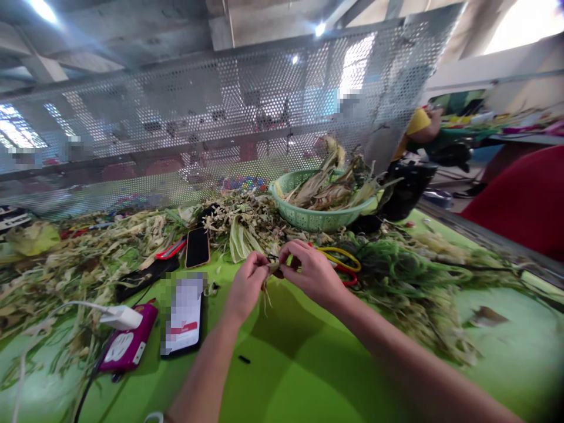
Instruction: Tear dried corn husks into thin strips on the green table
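Both my hands meet above the green table (308, 364), pinching a small bundle of dried husk strips (269, 276) between them. My left hand (247, 285) grips it with fingers curled from the left. My right hand (308, 270) closes on it from the right, thumb and fingers pressed together. Loose strands hang down below the pinch. Just behind my right hand lie scissors with yellow and red handles (343, 261).
A green basket (315, 214) full of husks stands behind. Heaps of dried husk (88, 247) and green thread (396, 264) cover the table. Two phones (197, 247) (183, 314), a pink device with a white charger (126, 335) lie left. A perforated metal screen (220, 117) rises at the back. Another person's arm (420, 126) shows far right.
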### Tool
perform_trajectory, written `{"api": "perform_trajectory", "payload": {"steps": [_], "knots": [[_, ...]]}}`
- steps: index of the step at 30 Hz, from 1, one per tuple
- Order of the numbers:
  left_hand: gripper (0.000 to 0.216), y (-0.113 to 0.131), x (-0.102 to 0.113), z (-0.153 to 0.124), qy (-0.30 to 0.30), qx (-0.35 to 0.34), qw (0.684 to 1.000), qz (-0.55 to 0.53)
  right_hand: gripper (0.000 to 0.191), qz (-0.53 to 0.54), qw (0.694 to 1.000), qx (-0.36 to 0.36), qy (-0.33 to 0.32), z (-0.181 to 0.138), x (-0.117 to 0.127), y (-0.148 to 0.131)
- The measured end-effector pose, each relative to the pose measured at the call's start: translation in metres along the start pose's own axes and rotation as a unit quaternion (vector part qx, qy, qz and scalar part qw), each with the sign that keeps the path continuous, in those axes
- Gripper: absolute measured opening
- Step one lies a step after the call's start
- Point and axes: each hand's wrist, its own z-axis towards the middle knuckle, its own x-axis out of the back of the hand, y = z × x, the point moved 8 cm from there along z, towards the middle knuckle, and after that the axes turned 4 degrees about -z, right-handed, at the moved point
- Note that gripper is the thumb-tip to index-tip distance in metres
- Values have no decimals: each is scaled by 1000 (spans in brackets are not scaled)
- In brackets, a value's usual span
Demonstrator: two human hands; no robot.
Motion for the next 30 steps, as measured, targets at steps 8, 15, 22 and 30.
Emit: {"api": "perform_trajectory", "payload": {"steps": [8,15,22,30], "knots": [[8,-2,8,4,6,27,999,-35,7,22,1000,11,-9,-2,-1,-2],[19,7,-6,5,-60,-50,989,128,14,-33,997,72,-20,-5,-6,-12],[23,-4,1,8,-42,-8,998,35,33,100,994,-33,-31,-2,-7,8],[17,-1,-1,9,-41,-32,997,56,16,159,986,-17,-37,0,-12,8]]}}
